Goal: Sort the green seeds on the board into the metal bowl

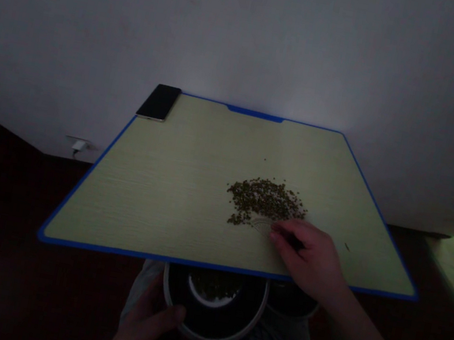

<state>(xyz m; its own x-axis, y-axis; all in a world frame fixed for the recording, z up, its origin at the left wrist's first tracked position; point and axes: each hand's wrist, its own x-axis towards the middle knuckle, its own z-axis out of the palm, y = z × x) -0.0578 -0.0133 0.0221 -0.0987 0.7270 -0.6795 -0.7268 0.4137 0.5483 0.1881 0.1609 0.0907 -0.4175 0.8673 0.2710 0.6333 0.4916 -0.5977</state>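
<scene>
A loose patch of small brown-green seeds or beans [264,197] lies spread on the pale tabletop [153,192]. At its near right edge is my right hand [311,252], thumb and forefinger pinched together just over the surface. Faint curved lines show by those fingertips; whatever the pinch holds, if anything, I cannot make out. Below the table's front edge, my left hand [154,318] grips the left rim of a dark bowl [217,323] resting on my lap. Similar small grains lie in the bowl's bottom, partly hidden by the tabletop.
A phone [160,102] lies at the far left corner of the blue-edged table. Another dark container [294,300] sits beside the bowl, partly covered by the table. One thin dark sliver [347,247] lies at the right. Behind is a wall with a plugged-in charger [79,145].
</scene>
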